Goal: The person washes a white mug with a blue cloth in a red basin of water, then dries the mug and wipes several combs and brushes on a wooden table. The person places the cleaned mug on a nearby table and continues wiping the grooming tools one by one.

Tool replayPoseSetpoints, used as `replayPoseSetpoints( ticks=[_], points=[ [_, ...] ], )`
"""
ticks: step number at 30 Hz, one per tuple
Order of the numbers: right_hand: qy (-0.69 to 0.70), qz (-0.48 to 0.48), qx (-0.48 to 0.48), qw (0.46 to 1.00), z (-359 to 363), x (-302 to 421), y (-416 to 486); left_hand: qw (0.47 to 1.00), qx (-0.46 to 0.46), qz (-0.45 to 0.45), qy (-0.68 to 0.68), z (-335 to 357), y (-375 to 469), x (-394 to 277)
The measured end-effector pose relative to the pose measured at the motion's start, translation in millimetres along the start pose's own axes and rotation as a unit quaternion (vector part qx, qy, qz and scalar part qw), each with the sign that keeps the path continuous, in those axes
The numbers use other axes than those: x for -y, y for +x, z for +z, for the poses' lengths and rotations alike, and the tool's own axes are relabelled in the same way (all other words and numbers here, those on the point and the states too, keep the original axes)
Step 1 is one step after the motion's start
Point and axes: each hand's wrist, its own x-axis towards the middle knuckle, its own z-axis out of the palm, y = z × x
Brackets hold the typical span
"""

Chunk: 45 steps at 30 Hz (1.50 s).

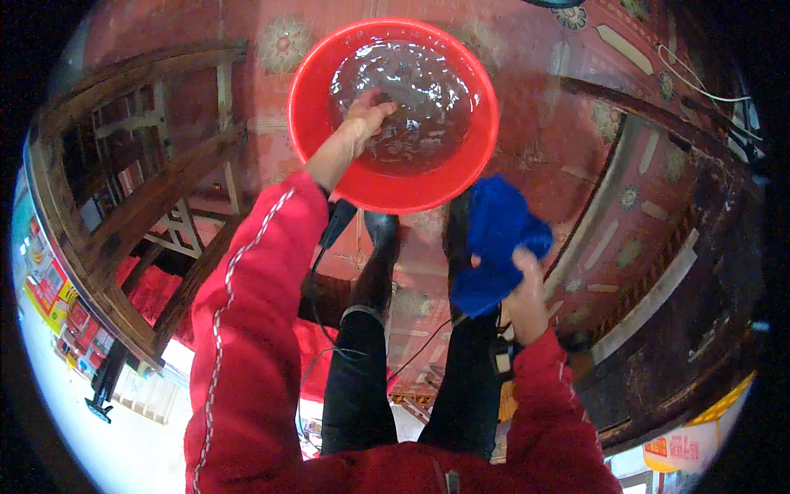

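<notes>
A round red plastic basin (395, 196) holds clear, rippling water (419, 123) with bright reflections on its surface. My left hand (364, 118) reaches over the basin's near left rim, its fingers bent down at the water. Between thumb and fingers there is a dark spot, and whether anything is held there is unclear. Outside the basin, to the lower right, my right hand (528, 296) grips a bunched blue cloth (494, 247). The cloth hangs in front of my right lower leg and hides part of it.
A wooden frame (166, 179) with crossbars stands at the left. Dark wooden furniture (673, 346) lines the right side. Below the basin, a thin black cable (316, 272) runs near my legs (364, 370). The red floor (284, 46) has a floral pattern.
</notes>
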Motion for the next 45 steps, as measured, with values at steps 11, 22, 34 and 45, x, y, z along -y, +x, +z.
replayPoseSetpoints(
  ticks=[11, 22, 34, 45],
  points=[
    [-0.259, -0.014, -0.012, 0.966, -14, -8, -30, 0.971, 0.179, 0.041, -0.151, 10, 57, 27],
    [-0.34, -0.083, -0.012, 0.937, -85, -32, -39, 0.914, 0.118, 0.114, 0.372, 9, 114, 51],
    [-0.353, -0.091, -0.005, 0.931, -64, -17, -26, 0.753, 0.085, 0.165, 0.631, 31, 145, 99],
    [-0.137, -0.026, -0.012, 0.99, -22, -7, -17, 0.962, 0.133, -0.107, 0.212, -15, 38, 14]
  ],
)
